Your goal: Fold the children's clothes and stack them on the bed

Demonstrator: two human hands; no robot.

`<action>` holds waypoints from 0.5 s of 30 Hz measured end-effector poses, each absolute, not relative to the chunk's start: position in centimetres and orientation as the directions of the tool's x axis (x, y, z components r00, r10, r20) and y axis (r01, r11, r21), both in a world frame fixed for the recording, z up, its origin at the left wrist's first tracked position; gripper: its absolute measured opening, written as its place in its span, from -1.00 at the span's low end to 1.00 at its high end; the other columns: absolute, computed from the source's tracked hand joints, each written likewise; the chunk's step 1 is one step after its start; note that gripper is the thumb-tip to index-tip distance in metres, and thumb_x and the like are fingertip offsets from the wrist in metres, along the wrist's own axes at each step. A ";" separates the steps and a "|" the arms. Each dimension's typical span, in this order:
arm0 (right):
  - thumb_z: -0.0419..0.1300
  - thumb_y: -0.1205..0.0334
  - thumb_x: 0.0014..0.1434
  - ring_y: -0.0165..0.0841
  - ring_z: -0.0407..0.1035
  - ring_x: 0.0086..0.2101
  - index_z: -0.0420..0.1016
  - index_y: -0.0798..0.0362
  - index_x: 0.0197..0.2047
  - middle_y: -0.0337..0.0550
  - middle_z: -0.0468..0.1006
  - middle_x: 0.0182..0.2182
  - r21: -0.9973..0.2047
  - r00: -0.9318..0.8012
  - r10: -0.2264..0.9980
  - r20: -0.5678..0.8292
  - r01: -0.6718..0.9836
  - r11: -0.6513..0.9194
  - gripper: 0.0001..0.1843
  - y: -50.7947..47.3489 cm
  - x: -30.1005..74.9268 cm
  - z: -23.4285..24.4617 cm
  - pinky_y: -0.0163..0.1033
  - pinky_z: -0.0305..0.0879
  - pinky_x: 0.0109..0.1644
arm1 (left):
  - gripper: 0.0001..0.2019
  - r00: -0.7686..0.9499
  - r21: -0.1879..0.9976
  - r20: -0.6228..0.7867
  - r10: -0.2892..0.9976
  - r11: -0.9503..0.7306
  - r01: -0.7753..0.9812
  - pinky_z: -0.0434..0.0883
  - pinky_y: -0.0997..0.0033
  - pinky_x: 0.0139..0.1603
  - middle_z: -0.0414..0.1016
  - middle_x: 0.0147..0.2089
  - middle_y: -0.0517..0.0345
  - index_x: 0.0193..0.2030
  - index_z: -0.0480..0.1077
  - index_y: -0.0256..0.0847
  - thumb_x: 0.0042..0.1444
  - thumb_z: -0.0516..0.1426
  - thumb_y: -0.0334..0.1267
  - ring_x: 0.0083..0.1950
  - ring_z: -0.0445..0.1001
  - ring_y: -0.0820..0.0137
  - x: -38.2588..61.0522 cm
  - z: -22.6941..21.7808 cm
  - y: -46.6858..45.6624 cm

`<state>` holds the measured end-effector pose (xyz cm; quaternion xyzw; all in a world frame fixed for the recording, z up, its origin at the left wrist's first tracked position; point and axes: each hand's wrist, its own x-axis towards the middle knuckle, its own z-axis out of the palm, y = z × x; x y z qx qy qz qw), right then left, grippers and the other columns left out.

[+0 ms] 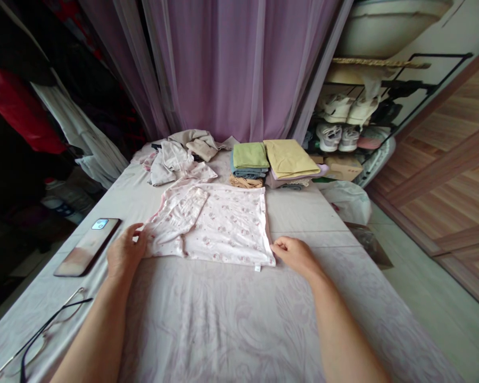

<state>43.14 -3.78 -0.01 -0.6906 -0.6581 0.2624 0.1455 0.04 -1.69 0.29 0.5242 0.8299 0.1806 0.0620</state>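
Purple curtains (223, 69) hang across the back of a softly lit room (dark at left). Right of the sheet-covered bed (219, 324) are a black shoe rack (415, 84), pale wall (469, 29), light floor (417, 271) and wooden panels (451, 154).

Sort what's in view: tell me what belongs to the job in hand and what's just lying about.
Belongs to the job:
printed garment, with the left hand and right hand at its edges
probably the green-topped stack, yellow-topped stack and loose clothes

Just lying about, it seems:
phone
glasses
grey shoes
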 end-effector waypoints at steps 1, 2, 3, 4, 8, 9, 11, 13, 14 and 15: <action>0.08 0.03 0.13 -0.38 0.36 -0.46 0.45 0.02 -0.51 -0.21 0.55 -0.52 -0.538 -0.018 0.981 -0.193 0.838 -0.091 -0.69 -3.8 43.1 0.1 -0.33 0.06 -0.41 | -0.53 -0.435 0.351 0.067 0.898 0.387 0.853 0.34 0.35 -0.27 0.61 -0.12 0.04 0.13 0.40 -0.12 0.24 -0.03 0.06 -0.20 0.55 0.22 0.2 0.5 -1.8; 0.07 0.00 0.14 -0.39 0.34 -0.48 0.44 0.03 -0.53 -0.21 0.53 -0.54 -0.527 -0.030 0.976 -0.216 0.845 -0.091 -0.65 -3.8 43.1 0.2 -0.33 0.05 -0.42 | -0.51 -0.430 0.331 0.046 0.902 0.392 0.858 0.33 0.34 -0.27 0.61 -0.14 0.04 0.14 0.40 -0.12 0.23 -0.05 0.10 -0.19 0.55 0.21 0.3 0.7 -1.9; 0.06 -0.03 0.15 -0.39 0.33 -0.50 0.43 0.03 -0.55 -0.21 0.52 -0.57 -0.519 -0.040 0.971 -0.235 0.850 -0.091 -0.61 -3.9 43.1 0.3 -0.32 0.04 -0.43 | -0.49 -0.427 0.307 0.027 0.904 0.399 0.864 0.33 0.33 -0.28 0.61 -0.16 0.04 0.14 0.40 -0.12 0.23 -0.06 0.13 -0.19 0.55 0.19 0.4 0.9 -2.1; 0.04 -0.07 0.17 -0.40 0.32 -0.52 0.41 0.03 -0.58 -0.21 0.50 -0.59 -0.515 -0.048 0.966 -0.252 0.852 -0.092 -0.57 -3.9 43.0 0.3 -0.32 0.03 -0.44 | -0.46 -0.421 0.280 0.011 0.907 0.401 0.872 0.33 0.32 -0.30 0.61 -0.17 0.03 0.14 0.40 -0.11 0.22 -0.07 0.17 -0.19 0.55 0.17 0.4 1.0 -2.2; 0.05 -0.11 0.18 -0.40 0.35 -0.53 0.43 0.04 -0.58 -0.19 0.53 -0.59 -0.547 -0.073 0.949 -0.307 0.829 -0.113 -0.53 -3.9 43.0 0.4 -0.33 0.06 -0.44 | -0.40 -0.396 0.192 -0.002 0.918 0.389 0.901 0.33 0.30 -0.33 0.61 -0.16 -0.02 0.17 0.38 -0.07 0.18 -0.04 0.26 -0.17 0.56 0.09 0.4 1.1 -2.6; 0.07 -0.09 0.16 -0.40 0.37 -0.52 0.45 0.04 -0.56 -0.19 0.55 -0.59 -0.552 -0.076 0.946 -0.316 0.825 -0.119 -0.56 -3.9 43.1 0.4 -0.33 0.07 -0.44 | -0.41 -0.393 0.181 0.003 0.920 0.386 0.905 0.33 0.30 -0.33 0.61 -0.15 -0.03 0.18 0.38 -0.05 0.18 -0.03 0.24 -0.18 0.56 0.08 0.4 1.0 -2.6; 0.13 -0.01 0.12 -0.39 0.38 -0.51 0.48 0.04 -0.54 -0.19 0.57 -0.58 -0.547 -0.071 0.944 -0.321 0.828 -0.123 -0.65 -4.0 43.1 0.4 -0.34 0.07 -0.45 | -0.47 -0.387 0.177 0.015 0.922 0.378 0.909 0.33 0.29 -0.33 0.61 -0.15 -0.03 0.18 0.38 -0.03 0.21 -0.02 0.18 -0.20 0.56 0.09 0.3 0.8 -2.5; 0.15 0.06 0.10 -0.39 0.39 -0.51 0.48 0.03 -0.54 -0.20 0.58 -0.57 -0.535 -0.065 0.947 -0.315 0.836 -0.121 -0.71 -4.0 43.2 0.4 -0.34 0.07 -0.45 | -0.53 -0.382 0.190 0.030 0.924 0.370 0.909 0.34 0.29 -0.33 0.62 -0.17 -0.02 0.17 0.39 -0.02 0.25 -0.03 0.11 -0.24 0.55 0.11 0.3 0.7 -2.4; 0.15 0.08 0.09 -0.40 0.38 -0.51 0.49 0.04 -0.54 -0.20 0.58 -0.57 -0.529 -0.063 0.947 -0.314 0.840 -0.120 -0.72 -4.0 43.2 0.4 -0.34 0.07 -0.46 | -0.54 -0.390 0.191 0.035 0.920 0.377 0.906 0.35 0.28 -0.33 0.62 -0.20 -0.03 0.16 0.40 -0.02 0.26 -0.04 0.09 -0.25 0.55 0.11 0.3 0.6 -2.3; 0.15 0.10 0.09 -0.40 0.38 -0.52 0.49 0.04 -0.54 -0.20 0.58 -0.57 -0.523 -0.059 0.948 -0.313 0.844 -0.120 -0.73 -4.0 43.1 0.4 -0.35 0.06 -0.46 | -0.54 -0.401 0.188 0.034 0.915 0.389 0.902 0.35 0.27 -0.32 0.61 -0.22 -0.05 0.16 0.41 -0.04 0.26 -0.04 0.08 -0.26 0.55 0.10 0.3 0.6 -2.3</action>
